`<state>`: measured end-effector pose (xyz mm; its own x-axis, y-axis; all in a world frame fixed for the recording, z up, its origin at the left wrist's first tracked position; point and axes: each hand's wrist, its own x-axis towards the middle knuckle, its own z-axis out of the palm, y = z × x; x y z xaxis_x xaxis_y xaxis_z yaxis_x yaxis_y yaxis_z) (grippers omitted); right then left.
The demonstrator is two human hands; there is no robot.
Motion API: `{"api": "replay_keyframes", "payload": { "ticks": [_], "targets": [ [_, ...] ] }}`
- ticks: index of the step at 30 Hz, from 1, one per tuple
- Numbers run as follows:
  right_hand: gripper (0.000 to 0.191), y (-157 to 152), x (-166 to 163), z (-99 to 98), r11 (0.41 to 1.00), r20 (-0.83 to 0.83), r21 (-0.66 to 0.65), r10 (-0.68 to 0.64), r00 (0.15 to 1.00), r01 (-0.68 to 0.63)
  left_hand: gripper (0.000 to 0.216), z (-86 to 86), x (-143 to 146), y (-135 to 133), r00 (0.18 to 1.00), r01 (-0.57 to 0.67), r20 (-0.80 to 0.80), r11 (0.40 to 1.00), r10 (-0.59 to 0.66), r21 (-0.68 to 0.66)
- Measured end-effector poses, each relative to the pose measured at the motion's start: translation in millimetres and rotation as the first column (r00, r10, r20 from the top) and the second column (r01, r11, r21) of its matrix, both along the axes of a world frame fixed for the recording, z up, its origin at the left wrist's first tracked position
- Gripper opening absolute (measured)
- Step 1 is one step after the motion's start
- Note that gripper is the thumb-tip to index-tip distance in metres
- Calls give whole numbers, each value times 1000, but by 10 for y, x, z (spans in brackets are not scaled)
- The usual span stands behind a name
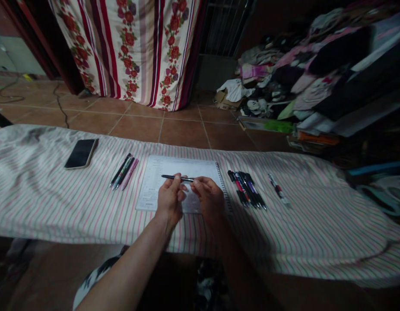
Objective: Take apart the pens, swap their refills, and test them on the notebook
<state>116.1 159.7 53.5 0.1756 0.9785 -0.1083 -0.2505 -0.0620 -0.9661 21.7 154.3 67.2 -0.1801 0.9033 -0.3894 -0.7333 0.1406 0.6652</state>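
Observation:
A dark pen [169, 176] lies level between my two hands, above a spiral notebook [190, 163]. My left hand [171, 196] is closed on the pen near its middle, thumb on top. With its fingertips, my right hand [209, 194] pinches the pen's right end. The notebook lies flat, with its wire binding on the right side and print on its left part. Left of it is a small group of pens [124, 172], one of them pink. To its right, several dark pens [247, 190] lie side by side, and a single pen [277, 189] rests apart from them.
A phone [81, 153] lies at the left on the striped cloth [316, 216] covering the table. Beyond the table are a tiled floor [138, 123], a floral curtain [128, 52] and, at right, a heap of clothes [303, 65]. A cable [60, 103] runs across the floor.

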Motion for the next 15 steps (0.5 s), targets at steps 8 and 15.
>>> {"api": "replay_keyframes", "payload": {
  "ticks": [8, 15],
  "targets": [
    [23, -20, 29, 13, 999, 190, -51, 25, 981, -16, 11, 49, -84, 0, 996, -82, 41, 997, 82, 1],
    [27, -22, 30, 26, 999, 260, -40, 11, 965, -1, 17, 31, -121, 3, 997, -80, 1, 996, 80, 47]
  ]
}}
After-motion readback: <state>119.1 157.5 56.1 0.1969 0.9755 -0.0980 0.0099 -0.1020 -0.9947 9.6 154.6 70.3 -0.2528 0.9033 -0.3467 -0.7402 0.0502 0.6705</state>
